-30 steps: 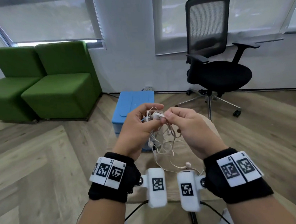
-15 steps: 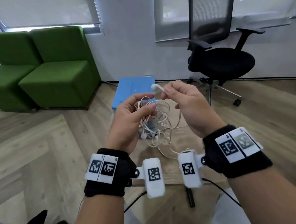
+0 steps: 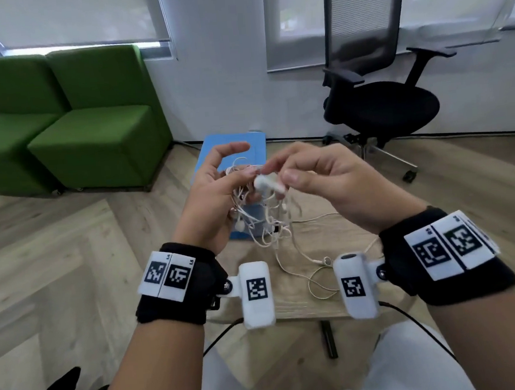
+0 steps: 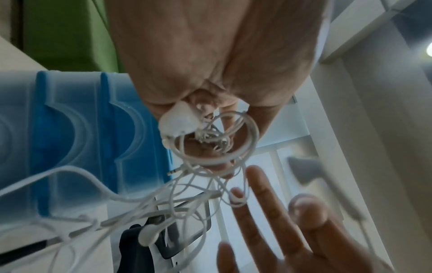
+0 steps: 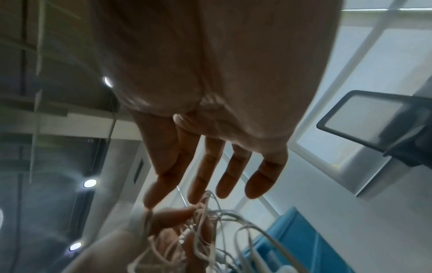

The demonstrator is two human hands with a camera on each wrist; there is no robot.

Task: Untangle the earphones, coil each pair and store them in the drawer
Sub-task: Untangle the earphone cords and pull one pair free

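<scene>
A tangle of white earphones (image 3: 261, 222) hangs in the air in front of me. My left hand (image 3: 233, 178) holds it, thumb pressed on the wires and forefinger sticking out free. The left wrist view shows the loops (image 4: 205, 166) caught in those curled fingers. My right hand (image 3: 279, 172) pinches a white earphone end (image 3: 267, 184) between thumb and forefinger, right against the tangle. One cable trails down to a small wooden table (image 3: 303, 304), where an earbud (image 3: 326, 260) lies. The blue drawer unit (image 3: 216, 143) stands on the floor beyond, mostly hidden by my hands.
Two green seats (image 3: 78, 131) stand at the back left against the wall. A black office chair (image 3: 378, 104) is at the back right. Wooden floor lies on both sides of the little table.
My right hand, which had pulled the white end up and away from the tangle, has brought it back down to the left hand. My left forefinger has straightened off the wires.
</scene>
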